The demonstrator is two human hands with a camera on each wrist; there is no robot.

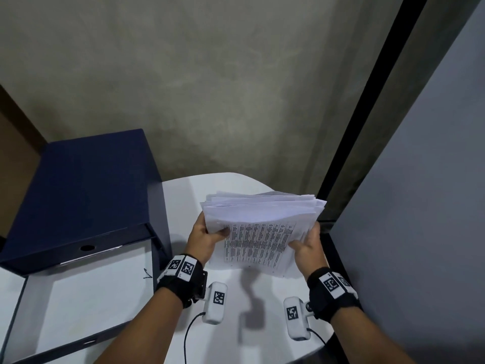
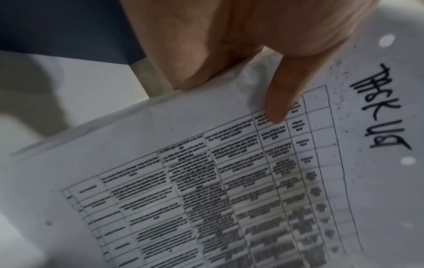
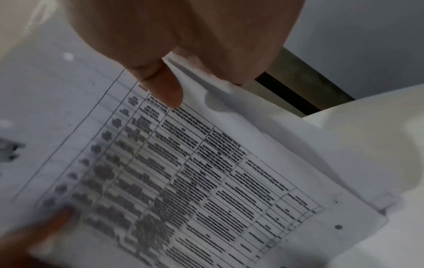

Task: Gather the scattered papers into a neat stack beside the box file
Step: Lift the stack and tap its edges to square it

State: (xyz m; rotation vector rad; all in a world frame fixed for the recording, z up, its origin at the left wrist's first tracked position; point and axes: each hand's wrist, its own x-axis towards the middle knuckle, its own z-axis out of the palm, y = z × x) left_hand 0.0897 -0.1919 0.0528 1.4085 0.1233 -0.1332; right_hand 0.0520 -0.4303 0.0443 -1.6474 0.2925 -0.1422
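Observation:
A thick bundle of white papers (image 1: 259, 224) with a printed table on the nearest sheet stands on edge on the white table (image 1: 189, 195), tilted towards me. My left hand (image 1: 207, 237) grips its left side, thumb on the printed face (image 2: 275, 101). My right hand (image 1: 305, 246) grips its right side, thumb likewise on the front sheet (image 3: 167, 90). The top edges of the sheets are uneven. The dark blue box file (image 1: 78, 195) lies to the left, lid open, white paper (image 1: 99, 292) inside its near tray.
The white table's rounded far edge (image 1: 236, 176) lies just behind the bundle. A grey partition (image 1: 420, 206) with a black frame (image 1: 338, 164) rises close on the right. A mottled floor lies beyond. Camera cables trail from both wrists over the near table.

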